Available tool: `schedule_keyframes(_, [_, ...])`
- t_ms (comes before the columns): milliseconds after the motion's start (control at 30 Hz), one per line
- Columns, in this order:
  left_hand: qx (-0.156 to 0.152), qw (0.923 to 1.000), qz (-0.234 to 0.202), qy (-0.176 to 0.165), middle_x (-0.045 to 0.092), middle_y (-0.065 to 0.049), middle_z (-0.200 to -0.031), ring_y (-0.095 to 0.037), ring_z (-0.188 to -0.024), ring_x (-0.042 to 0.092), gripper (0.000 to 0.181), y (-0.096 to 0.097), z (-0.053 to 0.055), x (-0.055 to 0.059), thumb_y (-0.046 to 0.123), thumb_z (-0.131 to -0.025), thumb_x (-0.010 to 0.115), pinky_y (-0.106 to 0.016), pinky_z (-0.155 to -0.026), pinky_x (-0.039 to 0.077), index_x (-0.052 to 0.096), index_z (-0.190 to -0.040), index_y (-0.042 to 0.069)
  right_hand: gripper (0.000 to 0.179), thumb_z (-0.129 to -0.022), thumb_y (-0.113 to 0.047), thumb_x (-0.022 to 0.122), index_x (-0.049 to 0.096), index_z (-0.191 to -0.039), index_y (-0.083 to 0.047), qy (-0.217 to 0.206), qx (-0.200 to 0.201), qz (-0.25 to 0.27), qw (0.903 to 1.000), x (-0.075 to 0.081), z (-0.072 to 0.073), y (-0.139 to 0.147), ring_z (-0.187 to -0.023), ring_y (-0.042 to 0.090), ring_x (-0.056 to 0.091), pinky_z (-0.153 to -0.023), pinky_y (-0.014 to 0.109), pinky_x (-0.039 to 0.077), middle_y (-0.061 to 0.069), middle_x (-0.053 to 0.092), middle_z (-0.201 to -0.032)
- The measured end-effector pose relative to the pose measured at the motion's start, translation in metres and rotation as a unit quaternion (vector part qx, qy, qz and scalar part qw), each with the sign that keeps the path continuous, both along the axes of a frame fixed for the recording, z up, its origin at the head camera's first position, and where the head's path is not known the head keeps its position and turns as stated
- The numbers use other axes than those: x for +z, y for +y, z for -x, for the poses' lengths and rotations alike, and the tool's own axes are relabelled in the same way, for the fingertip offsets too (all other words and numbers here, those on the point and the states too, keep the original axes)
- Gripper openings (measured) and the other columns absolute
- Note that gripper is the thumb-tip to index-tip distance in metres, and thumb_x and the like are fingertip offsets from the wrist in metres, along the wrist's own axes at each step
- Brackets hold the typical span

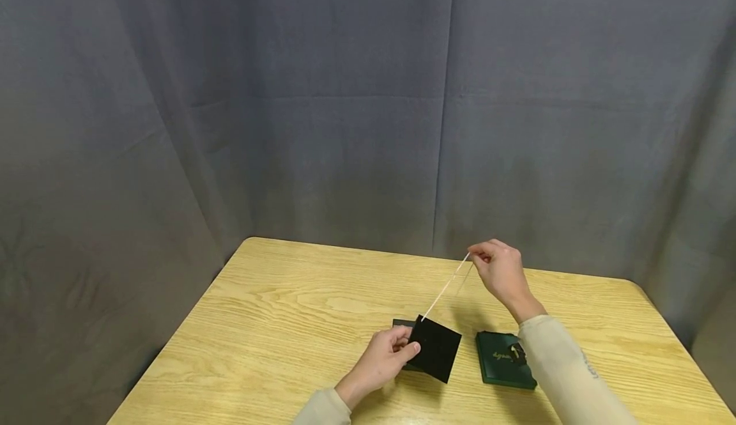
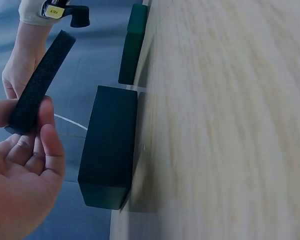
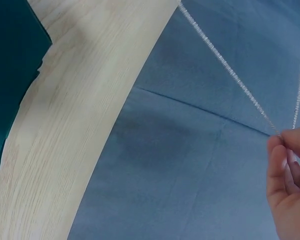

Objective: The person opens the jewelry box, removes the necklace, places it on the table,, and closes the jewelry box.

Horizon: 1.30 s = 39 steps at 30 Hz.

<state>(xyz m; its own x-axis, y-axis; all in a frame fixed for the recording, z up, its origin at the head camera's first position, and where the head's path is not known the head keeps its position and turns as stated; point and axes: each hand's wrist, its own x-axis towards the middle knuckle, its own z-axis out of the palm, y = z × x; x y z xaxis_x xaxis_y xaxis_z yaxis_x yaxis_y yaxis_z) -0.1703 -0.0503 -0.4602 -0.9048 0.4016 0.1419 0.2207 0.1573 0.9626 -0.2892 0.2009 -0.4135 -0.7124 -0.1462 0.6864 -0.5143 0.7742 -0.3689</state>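
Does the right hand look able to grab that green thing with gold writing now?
Probably not yet: the right hand pinches a silvery chain, though the green thing lies close by on the table.

In front of me I have a pale wooden table, its yellowish grain running lengthwise and its far corners rounded. On the table, right of its middle and toward my side, lies a flat green case with gold-coloured script on top. Nearer the table's middle I see a dark green box. Beyond the table's far edge hangs a grey curtain, a vertical seam above that edge's middle; folds flank the table's left side.
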Motion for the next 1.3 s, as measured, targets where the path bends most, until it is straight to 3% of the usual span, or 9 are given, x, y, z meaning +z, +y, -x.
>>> schedule_keyframes(433, [-0.013,0.9998,-0.01,0.01,0.062,-0.005,-0.083,-0.005,-0.061,0.049,0.019,0.0,0.002,0.0,0.003,-0.094,0.055,-0.017,-0.054,0.04,0.062,-0.11,-0.005,0.01,-0.084,0.003,0.065,0.074,-0.086,0.0,-0.01,-0.031,0.004,0.9995,0.008,0.008,0.019,-0.064,0.02,0.057,-0.057,0.035,0.047,0.008,0.064,-0.077])
schedule_keyframes(667, [-0.013,0.9997,0.007,0.017,0.06,0.001,-0.082,-0.004,-0.064,0.05,0.016,0.003,0.016,-0.027,0.008,-0.094,0.057,-0.018,-0.057,0.041,0.063,-0.107,0.001,0.011,-0.085,0.002,0.063,0.074,-0.087,-0.001,-0.023,-0.038,0.002,0.999,0.011,0.006,0.026,-0.065,0.02,0.057,-0.058,0.036,0.047,0.008,0.064,-0.078])
schedule_keyframes(900, [-0.009,0.9998,0.009,0.011,0.059,0.004,-0.081,-0.004,-0.065,0.051,0.019,0.002,0.018,-0.033,0.011,-0.094,0.059,-0.018,-0.058,0.043,0.063,-0.109,0.001,0.011,-0.084,0.002,0.064,0.074,-0.087,-0.001,-0.023,-0.042,0.001,0.9989,0.009,0.005,0.032,-0.065,0.02,0.058,-0.059,0.036,0.047,0.008,0.064,-0.078])
schedule_keyframes(1000, [-0.008,0.9997,0.015,0.016,0.055,0.005,-0.078,-0.003,-0.061,0.048,0.011,0.002,0.017,-0.032,0.009,-0.093,0.059,-0.017,-0.055,0.041,0.063,-0.1,0.001,0.01,-0.084,0.002,0.065,0.074,-0.087,-0.001,-0.02,-0.044,0.0,0.9988,0.008,0.006,0.036,-0.065,0.021,0.059,-0.058,0.036,0.047,0.009,0.065,-0.077])
schedule_keyframes(1133, [-0.019,0.9994,0.004,0.029,0.048,0.005,-0.071,-0.002,-0.056,0.042,0.013,0.002,0.009,-0.017,0.004,-0.093,0.058,-0.016,-0.053,0.036,0.054,-0.082,-0.001,0.011,-0.084,0.001,0.065,0.074,-0.087,-0.001,-0.018,-0.055,-0.001,0.9983,0.009,0.008,0.044,-0.064,0.021,0.058,-0.059,0.036,0.046,0.01,0.065,-0.077])
schedule_keyframes(1300, [-0.027,0.9992,-0.007,0.029,0.054,0.002,-0.074,-0.002,-0.058,0.043,0.009,0.0,0.002,-0.001,0.002,-0.093,0.056,-0.016,-0.054,0.037,0.057,-0.086,-0.003,0.012,-0.086,-0.002,0.063,0.074,-0.089,-0.001,-0.032,-0.067,0.003,0.9973,0.011,0.008,0.054,-0.065,0.024,0.059,-0.062,0.039,0.045,0.012,0.065,-0.079])
